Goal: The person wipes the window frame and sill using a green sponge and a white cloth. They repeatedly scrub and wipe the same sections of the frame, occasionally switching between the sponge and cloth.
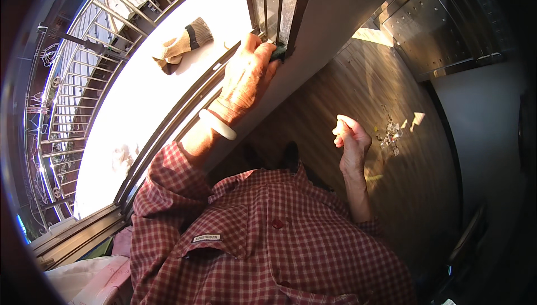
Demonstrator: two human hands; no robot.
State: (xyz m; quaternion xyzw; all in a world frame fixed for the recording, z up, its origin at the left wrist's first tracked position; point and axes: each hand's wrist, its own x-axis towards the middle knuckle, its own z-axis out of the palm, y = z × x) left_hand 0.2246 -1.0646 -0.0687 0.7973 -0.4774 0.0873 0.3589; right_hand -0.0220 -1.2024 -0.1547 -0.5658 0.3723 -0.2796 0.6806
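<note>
My left hand (245, 70), with a pale bangle (217, 124) on its wrist, reaches to the end of a metal sliding-window track (184, 104). Its fingers grip a small dark green pad or cloth (277, 51) in the corner beside the window frame (275, 3). The hand covers part of the pad, so its full shape is hidden. My right hand (353, 141) hangs over the wooden floor, fingers curled in, and nothing shows between them.
A knitted sock or glove (184, 44) lies on the sunlit white ledge outside, before a metal railing (84, 76). Small litter (391, 136) is heaped on the floor (335, 91). A metal door or panel (440, 24) stands upper right; bagged fabric (90, 280) lies lower left.
</note>
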